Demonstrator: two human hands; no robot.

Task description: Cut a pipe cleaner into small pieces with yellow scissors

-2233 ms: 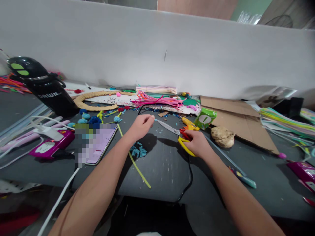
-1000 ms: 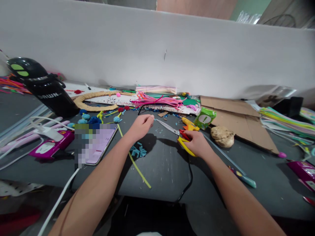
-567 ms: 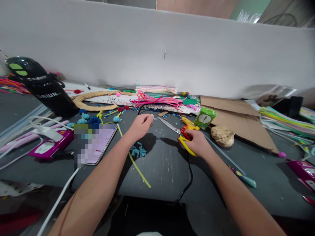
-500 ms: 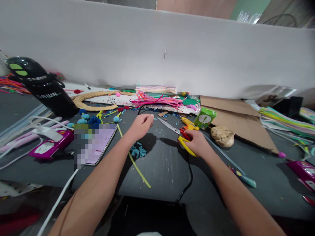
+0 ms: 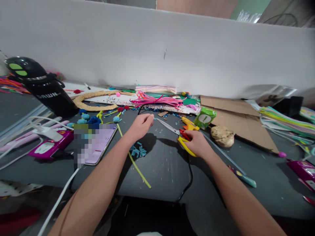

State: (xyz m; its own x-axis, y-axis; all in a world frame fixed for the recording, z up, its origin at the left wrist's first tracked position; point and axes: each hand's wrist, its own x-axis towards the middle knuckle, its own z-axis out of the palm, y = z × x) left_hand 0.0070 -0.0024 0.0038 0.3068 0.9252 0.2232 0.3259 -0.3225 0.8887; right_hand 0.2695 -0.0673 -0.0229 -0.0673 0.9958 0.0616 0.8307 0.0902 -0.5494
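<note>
My right hand [image 5: 197, 143] is wrapped round the yellow and red handles of a pair of scissors [image 5: 169, 127]. The blades point left, and their tips lie close to my left hand [image 5: 144, 126]. That hand hovers over the table with its fingertips pinched together; anything between them is too small or too hidden to make out. Below it on the table is a small pile of cut blue pieces [image 5: 138, 150]. A yellow-green pipe cleaner [image 5: 137, 168] runs past the pile, partly behind my left forearm.
A phone [image 5: 104, 144], a purple power strip [image 5: 52, 146] and a black bottle [image 5: 49, 88] stand left. Behind lie pink pipe cleaners [image 5: 157, 101] and a tan wrapped ring [image 5: 83, 100]. To the right are a yellow glue gun [image 5: 189, 124], a green packet [image 5: 205, 117] and cardboard [image 5: 251, 126].
Both hands keep almost the same place. The scissors have shifted very slightly, and small pale blue bits seen below the blades no longer show there.
</note>
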